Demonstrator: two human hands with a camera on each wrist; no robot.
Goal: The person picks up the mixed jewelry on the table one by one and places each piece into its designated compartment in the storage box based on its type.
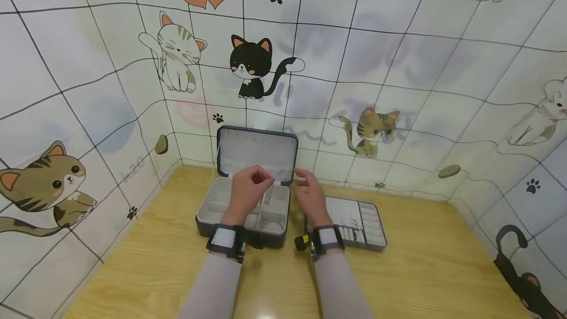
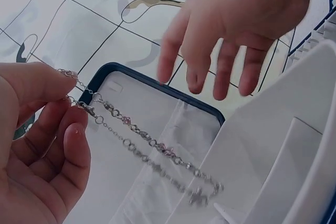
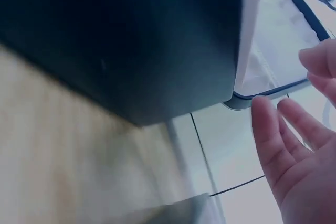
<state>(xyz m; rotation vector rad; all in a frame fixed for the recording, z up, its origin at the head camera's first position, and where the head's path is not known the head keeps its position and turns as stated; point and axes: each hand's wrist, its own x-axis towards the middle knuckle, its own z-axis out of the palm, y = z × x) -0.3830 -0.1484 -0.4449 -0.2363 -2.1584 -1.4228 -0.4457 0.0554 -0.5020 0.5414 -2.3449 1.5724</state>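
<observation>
My left hand [image 1: 249, 190] pinches a silver chain bracelet [image 2: 166, 150] with pink beads by its clasp end, between thumb and fingertips. The bracelet hangs in a doubled loop over the compartments of a dark jewelry box [image 1: 205, 228] with a pale lining. The box's lid [image 1: 254, 146] stands raised at the back. My right hand [image 1: 311, 195] is just right of the box, its fingers loosely extended with nothing in them. In the right wrist view, its fingertips [image 3: 262, 109] are near the lid's corner.
A removable jewelry tray [image 1: 373, 223] lies to the right, with ring rolls and small pieces in it. A ring-shaped bangle [image 1: 272, 225] rests in the box's front right compartment. Behind the wooden table [image 1: 146, 260] stands a cat-patterned wall covering [image 1: 319, 87].
</observation>
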